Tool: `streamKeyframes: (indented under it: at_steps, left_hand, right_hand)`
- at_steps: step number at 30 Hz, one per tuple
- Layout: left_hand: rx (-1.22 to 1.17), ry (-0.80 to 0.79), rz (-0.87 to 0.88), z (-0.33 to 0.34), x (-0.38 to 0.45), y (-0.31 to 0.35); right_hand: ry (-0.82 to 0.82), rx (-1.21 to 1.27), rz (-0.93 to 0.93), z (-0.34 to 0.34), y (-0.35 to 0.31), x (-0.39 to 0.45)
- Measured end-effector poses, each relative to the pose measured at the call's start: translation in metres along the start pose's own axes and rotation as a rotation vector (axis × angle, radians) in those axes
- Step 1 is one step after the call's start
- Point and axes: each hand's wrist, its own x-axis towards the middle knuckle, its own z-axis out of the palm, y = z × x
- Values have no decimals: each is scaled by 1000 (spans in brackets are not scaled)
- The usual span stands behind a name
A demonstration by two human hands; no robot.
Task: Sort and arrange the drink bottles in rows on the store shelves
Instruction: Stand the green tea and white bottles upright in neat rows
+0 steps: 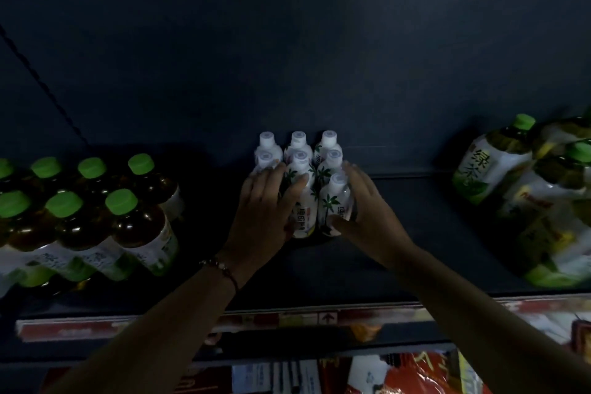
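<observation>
1. White-capped bottles: clustered upright in short rows on the dark shelf, at the middle of the board, caps touching or nearly so; palm-tree print on the labels.
2. Left hand: pressed against the left flank of that cluster, fingers straight and spread over the near-left bottles; no curl seen. Beaded bracelet on the wrist.
3. Right hand: laid against the right flank of the cluster, fingers extended along the near-right bottle, thumb low across its front; flat contact, not a closed grip.
4. Green-capped tea bottles: left of the cluster, well apart, in two rows, dark liquid inside.
5. Wrapped pack of large green-capped bottles: right of the cluster, well apart, tilted.
6. Red price rail: along the shelf's front edge, below the cluster.
</observation>
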Motion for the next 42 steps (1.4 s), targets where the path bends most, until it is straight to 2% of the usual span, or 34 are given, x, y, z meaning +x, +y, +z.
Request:
streamKeyframes:
  at_steps: [2,4,7,10,12,15,19,24,28,32,35,38,42]
  left_hand:
    - [42,-21,69,0,5,-8]
    - [56,-4,108,1,7,-13]
    - [51,20,121,4,9,-15]
    - [-2,-17,104,-3,7,-14]
    - [-89,-10,100,-14,2,-9]
    - [-376,19,77,-36,-15,8]
    - [-687,-129,-48,-56,-37,42]
    - [-832,-244,-61,-55,-30,103]
    - [-986,-291,-45,-44,1,167]
    - [-1303,-396,-200,-28,44,247]
    - [-1417,-426,-288,-13,76,310]
    - [-1466,-408,-352,4,99,360]
    - [-1331,-284,-386,20,113,394]
  right_hand:
    - [-87,-176,-44,-4,-3,0]
    - [-112,-239,-32,-4,-2,2]
    - [-74,-228,-8,-2,-3,3]
    - [-86,-89,63,-4,-10,-1]
    - [-93,36,111,-8,-17,-7]
    - [-66,132,93,-21,-29,-28]
    - [-46,310,176,-55,-34,-79]
    - [103,311,319,-106,-9,-148]
    - [244,294,355,-154,23,-192]
    - [355,272,357,-205,73,-216]
    - [397,252,333,-248,118,-220]
    - [374,271,289,-283,153,-214]
    - [140,337,205,-302,180,-192]
